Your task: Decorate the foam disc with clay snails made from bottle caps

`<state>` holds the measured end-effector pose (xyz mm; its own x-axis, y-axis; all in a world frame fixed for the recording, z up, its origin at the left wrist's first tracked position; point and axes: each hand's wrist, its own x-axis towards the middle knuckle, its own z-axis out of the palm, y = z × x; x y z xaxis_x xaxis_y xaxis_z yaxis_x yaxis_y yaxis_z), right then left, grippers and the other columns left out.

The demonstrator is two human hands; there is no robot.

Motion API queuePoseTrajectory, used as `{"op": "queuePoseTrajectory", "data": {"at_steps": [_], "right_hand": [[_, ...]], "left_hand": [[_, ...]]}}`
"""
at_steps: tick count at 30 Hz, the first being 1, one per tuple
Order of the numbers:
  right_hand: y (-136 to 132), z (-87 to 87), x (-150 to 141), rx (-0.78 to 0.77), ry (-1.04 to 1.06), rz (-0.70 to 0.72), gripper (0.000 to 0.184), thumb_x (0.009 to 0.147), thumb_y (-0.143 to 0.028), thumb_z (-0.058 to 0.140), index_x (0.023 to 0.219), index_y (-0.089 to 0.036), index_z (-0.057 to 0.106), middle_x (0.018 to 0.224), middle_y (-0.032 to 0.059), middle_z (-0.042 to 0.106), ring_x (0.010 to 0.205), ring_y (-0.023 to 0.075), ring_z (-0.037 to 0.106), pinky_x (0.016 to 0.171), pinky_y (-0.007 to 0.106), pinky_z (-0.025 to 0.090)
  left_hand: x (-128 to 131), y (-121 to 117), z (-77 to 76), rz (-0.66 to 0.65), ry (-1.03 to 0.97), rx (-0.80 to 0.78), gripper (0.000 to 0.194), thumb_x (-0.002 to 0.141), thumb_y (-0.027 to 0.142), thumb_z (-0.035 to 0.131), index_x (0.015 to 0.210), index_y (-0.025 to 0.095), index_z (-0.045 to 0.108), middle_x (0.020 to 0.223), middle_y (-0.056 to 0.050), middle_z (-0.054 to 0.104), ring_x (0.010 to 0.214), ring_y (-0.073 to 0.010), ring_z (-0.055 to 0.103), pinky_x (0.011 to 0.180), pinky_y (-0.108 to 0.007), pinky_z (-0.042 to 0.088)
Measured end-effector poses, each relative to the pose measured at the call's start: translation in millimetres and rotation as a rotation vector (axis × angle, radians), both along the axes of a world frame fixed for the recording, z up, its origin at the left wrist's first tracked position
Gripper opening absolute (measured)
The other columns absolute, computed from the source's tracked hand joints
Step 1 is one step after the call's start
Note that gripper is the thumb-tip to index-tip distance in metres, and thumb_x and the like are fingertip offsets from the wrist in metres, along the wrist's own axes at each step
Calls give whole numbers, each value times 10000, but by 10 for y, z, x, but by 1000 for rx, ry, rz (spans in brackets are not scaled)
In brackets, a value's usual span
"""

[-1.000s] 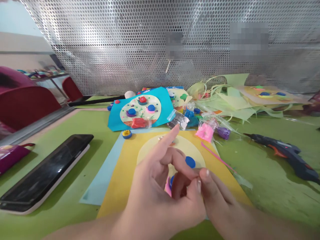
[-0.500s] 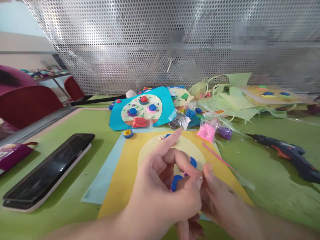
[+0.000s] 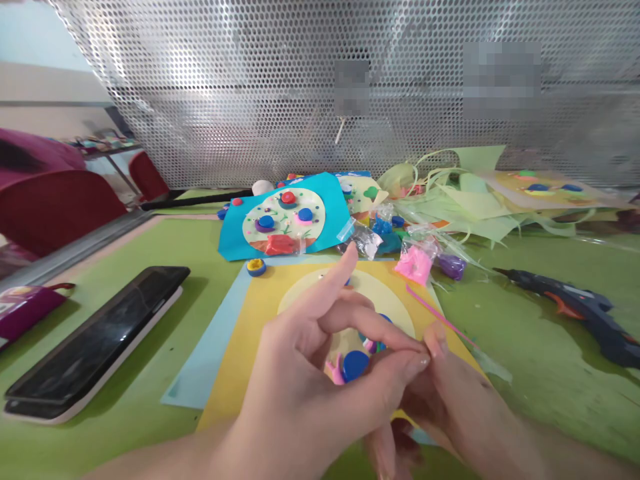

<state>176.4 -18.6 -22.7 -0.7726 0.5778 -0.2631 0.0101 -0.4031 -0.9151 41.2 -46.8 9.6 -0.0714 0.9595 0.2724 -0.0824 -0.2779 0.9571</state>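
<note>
My left hand (image 3: 305,373) pinches thumb and index finger together, its other fingers partly raised. My right hand (image 3: 450,390) meets it fingertip to fingertip, also closed. Whatever lies between the fingertips is too small or hidden to name. Both hands hover over a yellow sheet (image 3: 260,320) bearing a pale cream circle (image 3: 300,290). Behind my left fingers, on that circle, is a blue disc like a bottle cap (image 3: 355,366) with pink clay (image 3: 336,370) beside it. A second blue cap (image 3: 384,321) shows farther back, partly covered.
A black phone-like device (image 3: 100,333) lies left; a hot glue gun (image 3: 570,300) lies right. Behind the sheet are a blue decorated card (image 3: 335,200), bagged pink clay (image 3: 416,264), purple clay (image 3: 451,265) and pale green paper scraps (image 3: 475,167). A perforated metal panel (image 3: 250,87) stands behind.
Both hands have shifted slightly right, still pinched together. More of the near blue cap and the pink clay beside it now shows.
</note>
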Motion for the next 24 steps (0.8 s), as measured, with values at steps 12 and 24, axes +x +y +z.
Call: {"op": "queuePoseTrajectory", "data": {"at_steps": [12, 24], "right_hand": [[-34, -42, 8, 117, -7, -164, 598, 820, -717, 284, 705, -184, 530, 571, 6, 494, 584, 140, 449, 583, 288, 370], [-36, 20, 3, 33, -6, -126, 569, 819, -699, 340, 798, -176, 565, 537, -8, 506, 577, 132, 468, 570, 273, 373]], "left_hand": [[-14, -5, 11, 145, 298, 270, 645, 703, 20, 607, 1233, 377, 520, 686, 83, 700, 733, -135, 559, 801, -286, 488], [-18, 6, 14, 239, 465, 356, 692, 693, 29, 576, 1280, 379, 464, 661, 84, 645, 691, -129, 577, 890, -305, 454]]}}
